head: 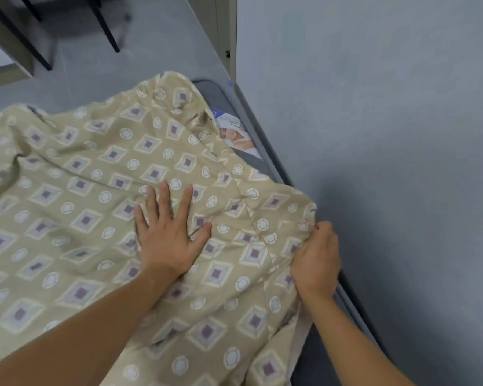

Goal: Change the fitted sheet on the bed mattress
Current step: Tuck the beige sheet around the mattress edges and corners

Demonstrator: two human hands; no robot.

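A beige fitted sheet (95,190) with purple diamonds and white circles lies rumpled over the grey mattress (215,93), which shows bare at the far corner and along the right edge. My left hand (168,232) presses flat on the sheet with fingers spread. My right hand (317,260) grips the sheet's edge at the mattress's right side, beside the wall. A printed label (234,132) on the mattress peeks out past the sheet.
A grey wall (388,135) runs close along the bed's right side. Grey floor (123,65) lies beyond the bed, with black furniture legs (106,29) and a pale door or cabinet edge (223,32) at the far end.
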